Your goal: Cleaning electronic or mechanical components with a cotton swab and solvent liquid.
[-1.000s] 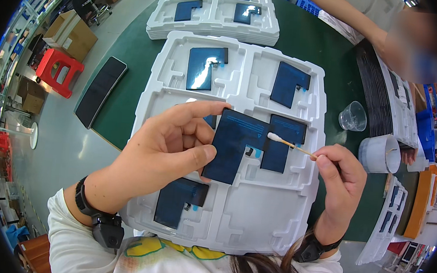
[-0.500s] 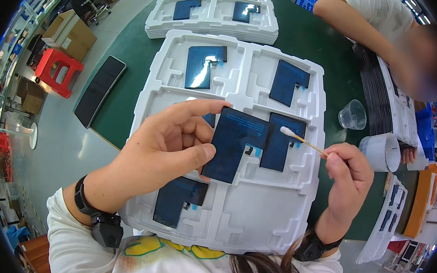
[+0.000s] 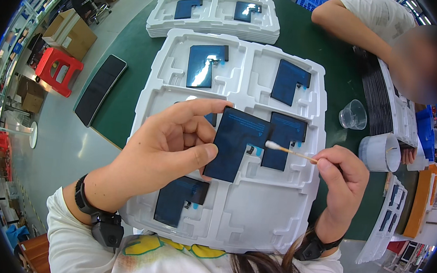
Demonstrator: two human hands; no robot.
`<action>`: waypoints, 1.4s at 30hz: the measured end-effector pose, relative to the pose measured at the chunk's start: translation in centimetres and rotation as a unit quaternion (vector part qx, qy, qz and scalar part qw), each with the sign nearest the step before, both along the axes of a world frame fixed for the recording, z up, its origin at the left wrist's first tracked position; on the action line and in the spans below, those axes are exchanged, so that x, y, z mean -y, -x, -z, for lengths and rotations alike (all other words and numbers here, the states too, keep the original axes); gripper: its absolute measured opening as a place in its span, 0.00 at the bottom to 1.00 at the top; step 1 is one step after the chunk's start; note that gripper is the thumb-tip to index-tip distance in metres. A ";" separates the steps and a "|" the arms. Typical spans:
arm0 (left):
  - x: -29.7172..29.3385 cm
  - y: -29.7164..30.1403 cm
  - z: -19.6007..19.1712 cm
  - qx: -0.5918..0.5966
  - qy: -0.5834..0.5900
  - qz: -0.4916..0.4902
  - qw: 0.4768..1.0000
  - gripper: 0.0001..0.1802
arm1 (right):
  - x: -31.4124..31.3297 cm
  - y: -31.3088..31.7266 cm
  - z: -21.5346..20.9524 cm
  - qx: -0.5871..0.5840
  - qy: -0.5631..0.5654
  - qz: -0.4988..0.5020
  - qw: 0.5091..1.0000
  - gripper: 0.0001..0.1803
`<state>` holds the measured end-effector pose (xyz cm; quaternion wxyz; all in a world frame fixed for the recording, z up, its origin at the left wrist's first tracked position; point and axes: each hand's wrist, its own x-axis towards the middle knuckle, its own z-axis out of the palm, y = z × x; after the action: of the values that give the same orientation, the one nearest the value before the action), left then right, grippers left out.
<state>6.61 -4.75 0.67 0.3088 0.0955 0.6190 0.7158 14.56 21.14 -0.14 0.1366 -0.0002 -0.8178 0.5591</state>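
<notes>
My left hand (image 3: 169,148) pinches a dark blue L-shaped flat part (image 3: 236,140) and holds it above a white moulded tray (image 3: 253,216). Between thumb and fingers, my right hand (image 3: 341,179) grips a cotton swab (image 3: 286,150); its white tip touches the part's right edge at the notch. The tray has several pockets, and more L-shaped blue parts lie in them, one at top left (image 3: 203,63), one at top right (image 3: 289,80), one at the right (image 3: 282,139) and one at the bottom left (image 3: 177,200). Both of my wrists carry black bands.
A second stack of white trays (image 3: 216,8) with blue parts lies farther back on the green table (image 3: 308,36). A clear plastic cup (image 3: 353,115) and a white cup (image 3: 381,152) stand at the right. Another person's arm (image 3: 350,26) reaches in at the top right. A red stool (image 3: 57,70) and cardboard boxes stand on the floor at left.
My right hand has shifted the swab: its tip moved left and down to the held part's notch edge. My left hand keeps the part almost still.
</notes>
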 end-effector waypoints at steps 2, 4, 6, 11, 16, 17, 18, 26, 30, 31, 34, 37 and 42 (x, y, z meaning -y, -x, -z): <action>0.0 0.0 0.0 -0.001 0.001 -0.001 1.000 0.30 | -0.1 0.0 -0.2 -0.002 -0.005 -0.006 1.000 0.04; -0.1 0.0 0.0 -0.001 0.000 -0.001 1.000 0.30 | -0.1 -0.1 -0.3 -0.002 -0.010 -0.010 1.000 0.04; 0.0 0.0 -0.2 -0.003 0.005 0.010 1.000 0.30 | 0.2 0.1 -0.1 -0.020 0.001 0.045 0.999 0.04; -0.1 0.0 -0.2 -0.006 0.003 0.006 1.000 0.31 | 0.2 0.1 0.0 -0.024 -0.001 0.036 0.999 0.04; -0.1 -0.1 -0.2 -0.006 0.001 0.009 1.000 0.31 | -0.1 -0.1 -0.3 0.002 -0.004 -0.001 1.000 0.04; -0.1 -0.1 -0.2 -0.008 0.003 0.011 1.000 0.31 | 0.0 0.1 -0.1 -0.013 -0.008 0.016 1.000 0.04; -0.1 0.0 -0.1 -0.010 0.005 0.013 1.000 0.31 | 0.0 0.2 0.0 -0.029 -0.012 0.034 0.999 0.04; 0.3 0.2 0.4 -0.041 -0.010 0.041 0.998 0.28 | -0.3 -0.2 -0.4 -0.005 -0.004 -0.003 1.000 0.04; 0.4 0.3 0.4 -0.043 -0.005 0.041 0.998 0.28 | 0.0 0.2 -0.1 -0.031 -0.008 0.034 0.999 0.04; 0.4 0.3 0.4 -0.043 -0.006 0.042 0.998 0.28 | 0.0 0.2 -0.2 -0.031 -0.009 0.035 0.999 0.04; 0.4 0.2 0.4 -0.050 -0.008 0.041 0.998 0.28 | -0.1 0.1 -0.2 -0.019 -0.004 0.022 1.000 0.04; 0.3 0.1 0.4 -0.047 -0.012 0.043 0.998 0.28 | -0.4 -0.1 -0.3 -0.002 -0.002 0.001 1.000 0.04; 0.3 0.1 0.3 -0.044 -0.008 0.044 0.998 0.29 | -0.2 0.3 0.1 -0.054 -0.022 0.034 0.998 0.04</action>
<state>6.56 -5.01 0.38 0.3117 0.1565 0.6216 0.7014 14.30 21.33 -0.29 0.1992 0.0053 -0.8209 0.5351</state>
